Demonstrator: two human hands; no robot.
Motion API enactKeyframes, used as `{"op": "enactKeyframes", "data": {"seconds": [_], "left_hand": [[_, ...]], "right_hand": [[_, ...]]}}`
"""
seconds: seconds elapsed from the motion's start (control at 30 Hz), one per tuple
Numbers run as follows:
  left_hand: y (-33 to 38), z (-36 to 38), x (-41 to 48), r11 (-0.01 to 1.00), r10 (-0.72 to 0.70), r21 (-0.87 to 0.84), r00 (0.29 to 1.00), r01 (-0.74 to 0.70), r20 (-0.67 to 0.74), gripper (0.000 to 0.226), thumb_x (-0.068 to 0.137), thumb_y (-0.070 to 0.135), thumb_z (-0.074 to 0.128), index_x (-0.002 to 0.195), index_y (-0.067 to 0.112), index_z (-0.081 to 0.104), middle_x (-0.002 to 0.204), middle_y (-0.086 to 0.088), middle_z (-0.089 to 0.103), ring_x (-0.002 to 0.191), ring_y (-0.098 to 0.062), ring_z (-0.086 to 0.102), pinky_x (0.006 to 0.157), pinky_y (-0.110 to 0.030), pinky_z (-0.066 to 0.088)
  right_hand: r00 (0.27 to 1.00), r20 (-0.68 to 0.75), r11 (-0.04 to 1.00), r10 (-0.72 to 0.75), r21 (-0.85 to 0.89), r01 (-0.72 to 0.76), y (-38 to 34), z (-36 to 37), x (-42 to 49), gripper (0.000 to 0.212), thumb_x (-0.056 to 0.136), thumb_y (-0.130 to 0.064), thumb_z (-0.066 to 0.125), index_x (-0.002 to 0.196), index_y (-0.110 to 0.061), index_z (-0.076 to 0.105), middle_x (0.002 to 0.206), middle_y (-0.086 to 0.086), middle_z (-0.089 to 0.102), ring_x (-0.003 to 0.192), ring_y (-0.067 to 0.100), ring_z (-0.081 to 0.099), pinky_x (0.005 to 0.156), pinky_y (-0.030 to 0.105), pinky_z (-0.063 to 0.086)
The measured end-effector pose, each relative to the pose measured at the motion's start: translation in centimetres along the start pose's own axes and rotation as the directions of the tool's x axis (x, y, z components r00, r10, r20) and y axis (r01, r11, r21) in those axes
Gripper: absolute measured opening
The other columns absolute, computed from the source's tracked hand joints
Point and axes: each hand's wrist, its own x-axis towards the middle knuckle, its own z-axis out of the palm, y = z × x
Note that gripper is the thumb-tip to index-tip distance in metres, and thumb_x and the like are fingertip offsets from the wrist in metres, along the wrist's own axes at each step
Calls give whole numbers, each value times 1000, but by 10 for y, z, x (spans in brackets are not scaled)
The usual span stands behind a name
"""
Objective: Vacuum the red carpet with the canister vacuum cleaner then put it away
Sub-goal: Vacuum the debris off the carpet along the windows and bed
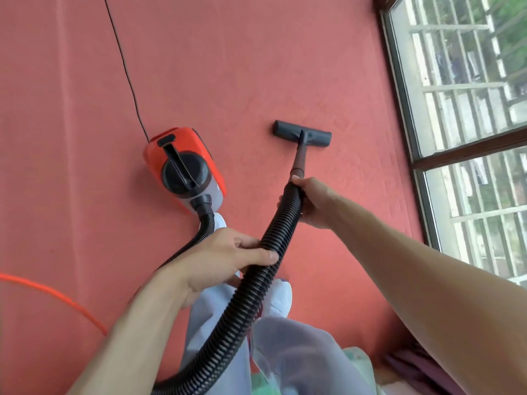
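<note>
Left hand [228,259] is wrapped round the hose [253,283] mid-run, likely to keep the slack loop off the legs [299,352]. Right hand [313,203] is clamped on the hose cuff where the wand [299,158] starts, steering it. Canister [184,169] sits on the red carpet [256,67] beside the hose, with the floor head [302,135] flat on the carpet to its right near the window [456,109]; the power cord [125,67] trails away clear of the head, so probably mid-vacuuming.

The carpet [256,67] bears the canister [182,166] left of centre and the nozzle [302,135] flat right of centre. A black cord [125,69] runs from the top edge to the canister; an orange cord [57,293] curves lower left; a white shoe [281,295] stands bottom centre.
</note>
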Motion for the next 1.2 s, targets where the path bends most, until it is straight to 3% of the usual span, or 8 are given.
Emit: {"op": "enactKeyframes", "data": {"seconds": [0.13, 0.3, 0.6, 0.7, 0.8, 0.87, 1.03, 1.2], "left_hand": [[3, -4, -12, 997, -34, 67, 989, 25, 143, 13, 88, 15, 73, 95, 6, 78, 89, -18, 74, 82, -20, 67, 85, -45, 58], [14, -19, -35, 998, -17, 57, 914, -6, 405, 12, 86, 9, 73, 96, 12, 78, 90, -6, 75, 79, -16, 70, 71, -31, 58], [1, -16, -8, 1000, 4, -20, 1000, -4, 4, 22, 91, 26, 71, 97, 6, 79, 82, -4, 74, 74, -13, 65, 69, -28, 57], [3, -26, -14, 1000, 14, 11, 996, -15, 90, 20, 91, 25, 71, 97, 8, 79, 84, -4, 74, 75, -13, 65, 70, -29, 56], [14, -37, -31, 997, 20, 59, 950, -41, 312, 16, 88, 24, 73, 96, 12, 80, 87, -5, 74, 78, -13, 66, 74, -36, 55], [25, -43, -39, 996, 26, 75, 929, -57, 368, 18, 88, 25, 73, 96, 11, 80, 85, -5, 73, 75, -12, 66, 71, -33, 54], [39, -44, -26, 993, 22, 110, 978, -46, 210, 24, 90, 28, 72, 93, 4, 78, 76, -2, 70, 71, -13, 61, 68, -30, 53], [40, -65, -6, 999, 37, 19, 995, -39, 97, 25, 89, 28, 73, 94, 5, 79, 72, -1, 69, 65, -12, 61, 61, -25, 52]], "right_hand": [[1000, 1, 998, -10, -55, 10, 7, 12, -8, 26, 93, -26, 55, 109, -5, 54, 98, 17, 63, 88, 32, 63, 96, 53, 50], [995, 70, 997, 64, -50, -61, 21, 1, -43, 18, 97, -23, 51, 101, -6, 51, 92, 18, 57, 86, 31, 58, 88, 45, 50], [997, -74, 994, 19, -107, -27, -4, 28, 7, 33, 98, -25, 49, 121, -1, 52, 94, 17, 67, 80, 31, 68, 84, 45, 55], [995, -91, 991, 35, -127, -46, -1, 28, 2, 31, 94, -24, 50, 118, -4, 53, 109, 20, 68, 96, 35, 68, 90, 50, 54], [991, -60, 983, 121, -131, -128, 17, 10, -25, 21, 96, -23, 48, 102, -4, 53, 95, 18, 63, 89, 32, 61, 95, 46, 50], [984, -44, 978, 174, -107, -178, 22, 2, -42, 21, 98, -24, 45, 94, -5, 53, 84, 15, 60, 81, 29, 58, 85, 41, 50], [983, -63, 985, 170, -32, -172, -7, 14, -18, 26, 99, -24, 42, 95, -2, 54, 77, 14, 61, 70, 26, 59, 73, 38, 50], [992, -26, 990, 126, -61, -127, -33, 35, 18, 24, 98, -25, 46, 106, -4, 52, 94, 15, 60, 90, 27, 57, 102, 40, 44]]}}
